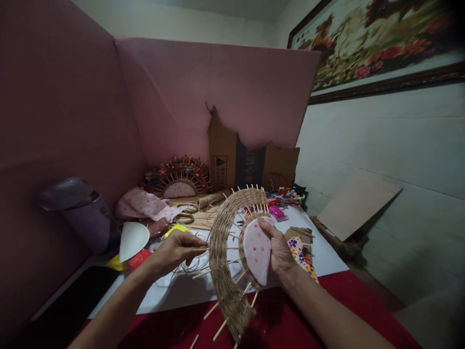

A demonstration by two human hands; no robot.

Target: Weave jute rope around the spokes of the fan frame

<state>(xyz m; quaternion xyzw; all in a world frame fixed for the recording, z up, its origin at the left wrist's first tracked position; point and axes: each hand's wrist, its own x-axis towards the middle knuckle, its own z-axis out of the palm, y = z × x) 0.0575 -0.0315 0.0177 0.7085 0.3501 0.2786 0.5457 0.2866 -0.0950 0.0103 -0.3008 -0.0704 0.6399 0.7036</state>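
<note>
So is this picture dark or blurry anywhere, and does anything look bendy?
Head view: dim overall, with the top right corner fading to black; the white sheet is among the brightest parts, with soft shadow near the left hand; the woven piece looks fairly clear; the purple bottle looks softer and slanted, perhaps stretched by a wide lens.

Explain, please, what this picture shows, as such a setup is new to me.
There is no machine: one camera, worn on the head of someone working bare-handed, looks forward and down. The right hand holds a half-round white fabric pad with pink dots, joined by pale wooden sticks to an arch of woven brown cord. The left hand seems to pinch one of those sticks. Beneath, a white sheet lies over red cloth. Farther back are a tangle of multicoloured fuzzy strands and a similar arch with colourful flowers.
</note>
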